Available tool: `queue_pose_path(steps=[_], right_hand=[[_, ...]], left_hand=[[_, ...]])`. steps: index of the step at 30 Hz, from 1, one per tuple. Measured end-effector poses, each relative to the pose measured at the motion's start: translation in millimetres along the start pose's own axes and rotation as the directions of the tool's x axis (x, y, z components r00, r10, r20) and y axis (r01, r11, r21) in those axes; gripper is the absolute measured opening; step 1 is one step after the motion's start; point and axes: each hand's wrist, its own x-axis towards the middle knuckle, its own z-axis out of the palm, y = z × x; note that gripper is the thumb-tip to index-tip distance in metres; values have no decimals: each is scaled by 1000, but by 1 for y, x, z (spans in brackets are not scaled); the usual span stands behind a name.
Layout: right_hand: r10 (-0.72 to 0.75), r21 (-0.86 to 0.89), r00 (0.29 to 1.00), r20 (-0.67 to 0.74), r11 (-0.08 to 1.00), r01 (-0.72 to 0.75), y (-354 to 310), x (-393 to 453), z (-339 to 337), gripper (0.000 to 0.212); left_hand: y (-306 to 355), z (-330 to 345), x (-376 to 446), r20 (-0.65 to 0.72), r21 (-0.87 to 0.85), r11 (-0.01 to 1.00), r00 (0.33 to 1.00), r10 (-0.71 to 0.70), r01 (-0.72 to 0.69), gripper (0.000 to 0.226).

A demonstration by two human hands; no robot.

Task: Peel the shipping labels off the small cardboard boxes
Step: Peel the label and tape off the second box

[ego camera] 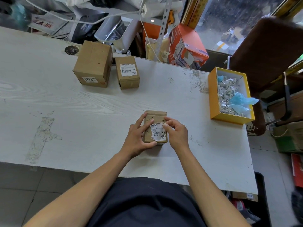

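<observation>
Currently your left hand (138, 138) grips the small cardboard box (155, 117) near the table's (82, 104) front edge, covering its left side. Your right hand (176, 134) pinches the torn shipping label (159, 134), hiding its right edge; the label's small print is illegible.

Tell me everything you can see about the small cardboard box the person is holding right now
The small cardboard box is brown, creased and scuffed, resting on the white table near its front edge. A white shipping label with a barcode and "MXRC 03" covers its top; the label is torn, its left part lifted and curling. The left hand grips the box's left side, thumb at its near edge. The right hand pinches the label near its upper edge.
</observation>
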Motion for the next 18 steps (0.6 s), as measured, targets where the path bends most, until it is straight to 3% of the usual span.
queue_pose_path(steps=[18], right_hand=[[28,25,1000,0,999,-28,-1,1,0,22]], left_hand=[[-3,2,1,-4,-20,1000,1000,4,-4,88]])
